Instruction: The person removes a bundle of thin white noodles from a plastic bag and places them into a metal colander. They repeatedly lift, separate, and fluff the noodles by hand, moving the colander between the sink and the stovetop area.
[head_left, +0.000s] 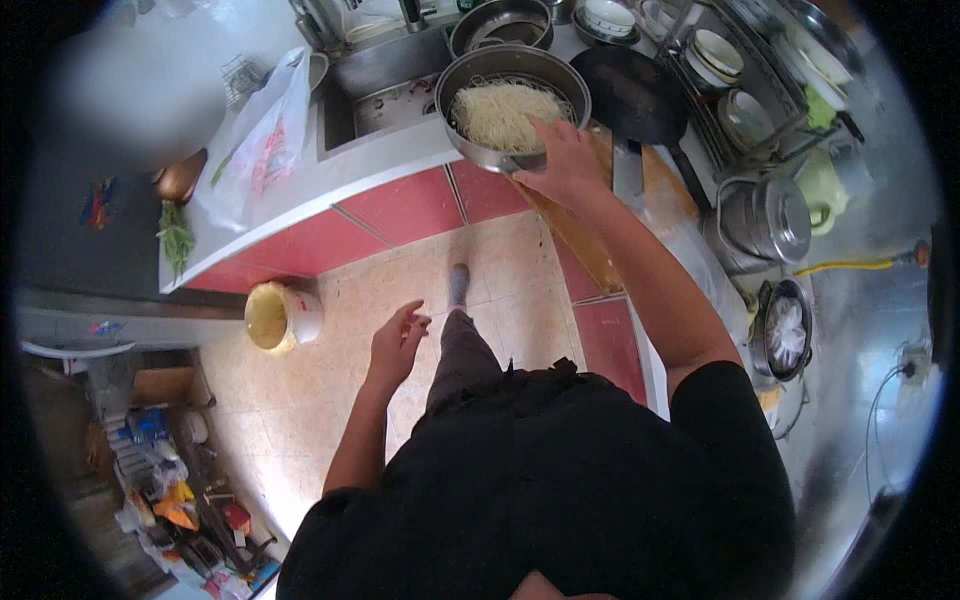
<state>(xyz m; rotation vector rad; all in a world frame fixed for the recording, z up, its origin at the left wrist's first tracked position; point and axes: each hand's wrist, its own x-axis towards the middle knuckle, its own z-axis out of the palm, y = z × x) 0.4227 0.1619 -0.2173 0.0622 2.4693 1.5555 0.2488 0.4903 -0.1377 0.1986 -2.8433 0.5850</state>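
A round metal pot (489, 159) stands at the counter's front corner beside the sink, filled with pale thin noodles (502, 112). My right hand (566, 161) is at its near right rim, thumb outside the wall and fingers reaching over the edge beside the noodles. Fingertip contact with the noodles cannot be made out. My left hand (397, 341) hangs over the tiled floor, fingers loosely bent and apart, with nothing visible in it. Right of the pot lies a dark flat pan (630, 90), close to a cleaver's broad blade (627, 171) on a wooden cutting board (577, 225).
Behind the pot, another pan (501, 26) sits by the steel sink (390, 105). A white plastic bag (262, 150) lies on the left counter. A dish rack (739, 97) and a lidded metal pot (757, 221) stand right. On the floor is a bucket (304, 315).
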